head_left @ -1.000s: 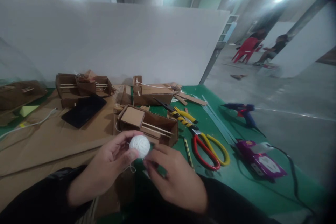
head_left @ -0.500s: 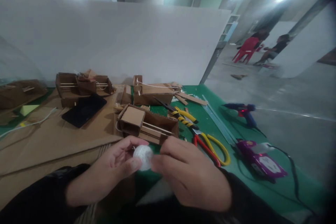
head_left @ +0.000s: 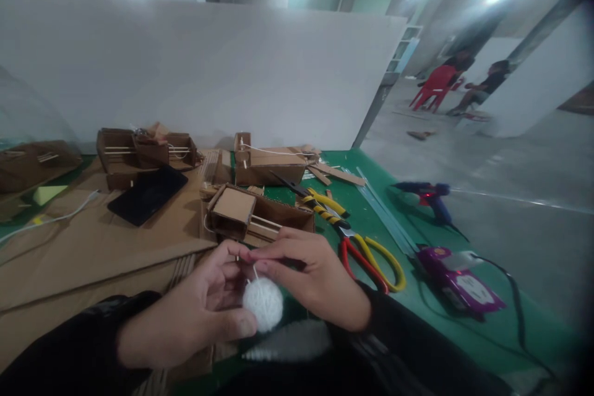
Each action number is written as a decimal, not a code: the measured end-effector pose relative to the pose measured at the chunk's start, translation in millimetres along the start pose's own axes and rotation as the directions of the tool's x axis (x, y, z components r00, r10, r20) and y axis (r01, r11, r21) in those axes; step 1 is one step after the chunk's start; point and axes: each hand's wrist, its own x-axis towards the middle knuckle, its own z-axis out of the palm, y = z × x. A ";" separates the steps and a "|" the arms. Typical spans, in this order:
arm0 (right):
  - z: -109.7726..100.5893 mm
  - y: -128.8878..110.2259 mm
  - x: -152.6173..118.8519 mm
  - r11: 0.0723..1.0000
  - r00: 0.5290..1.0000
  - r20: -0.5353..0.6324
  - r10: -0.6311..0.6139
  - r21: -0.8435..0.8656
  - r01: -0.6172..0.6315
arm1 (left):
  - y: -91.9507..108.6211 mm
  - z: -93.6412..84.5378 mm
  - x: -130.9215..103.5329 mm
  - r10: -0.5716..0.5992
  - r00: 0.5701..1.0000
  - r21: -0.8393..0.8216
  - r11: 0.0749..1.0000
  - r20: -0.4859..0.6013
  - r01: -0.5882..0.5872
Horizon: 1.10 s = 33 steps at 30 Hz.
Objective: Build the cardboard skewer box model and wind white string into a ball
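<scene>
A small ball of white string (head_left: 263,304) rests against the fingers and thumb of my left hand (head_left: 185,309), which is curled around its left side. My right hand (head_left: 310,272) pinches the loose strand at the top of the ball, its fingertips meeting those of my left hand. Just beyond both hands lies a cardboard box with thin wooden sticks (head_left: 232,207). Pliers with yellow and black handles (head_left: 329,210) and a tool with red and yellow handles (head_left: 366,260) lie right of that box.
More cardboard boxes (head_left: 271,167) stand near the white partition (head_left: 195,74). A black tablet (head_left: 148,195) lies on cardboard at left. Clear glue sticks (head_left: 385,216), a blue glue gun (head_left: 429,198) and a purple device with a cable (head_left: 459,284) are at right. Two people sit far back.
The ball has dropped slightly and turned in my left hand. My right hand has moved up and left from the ball's side to its strand, with its fingers now pinched at the top.
</scene>
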 end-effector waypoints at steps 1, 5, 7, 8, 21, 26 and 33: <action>2.5 2.0 -0.3 0.999 0.999 -0.020 0.048 0.024 -0.047 | -0.9 -1.0 -0.3 -0.006 1.000 -0.002 1.000 -0.022 0.006; 5.7 8.6 -1.4 0.983 0.988 -0.016 0.153 0.105 -0.150 | -1.7 -3.1 -0.6 0.009 0.997 0.070 0.998 -0.081 -0.003; 4.2 9.7 -1.4 0.980 0.985 -0.012 0.171 0.103 -0.169 | -0.9 -2.7 0.1 0.041 0.995 0.099 0.995 -0.092 -0.032; 3.3 9.8 -1.4 0.981 0.985 -0.016 0.173 0.094 -0.171 | -0.5 -2.2 0.7 0.056 0.994 0.101 0.994 -0.096 -0.046; 1.6 11.5 -2.4 0.986 0.987 -0.026 0.158 0.049 -0.157 | -0.5 -3.6 2.8 0.067 0.997 0.118 0.991 -0.041 -0.062; 1.1 10.8 -2.1 0.983 0.985 -0.001 0.175 0.049 -0.175 | -2.8 0.1 3.0 0.082 0.997 0.064 0.995 0.000 -0.082; 0.7 16.4 -2.5 0.986 0.987 0.037 0.159 0.035 -0.160 | -9.8 -3.5 6.6 0.040 0.998 0.010 0.999 -0.039 -0.040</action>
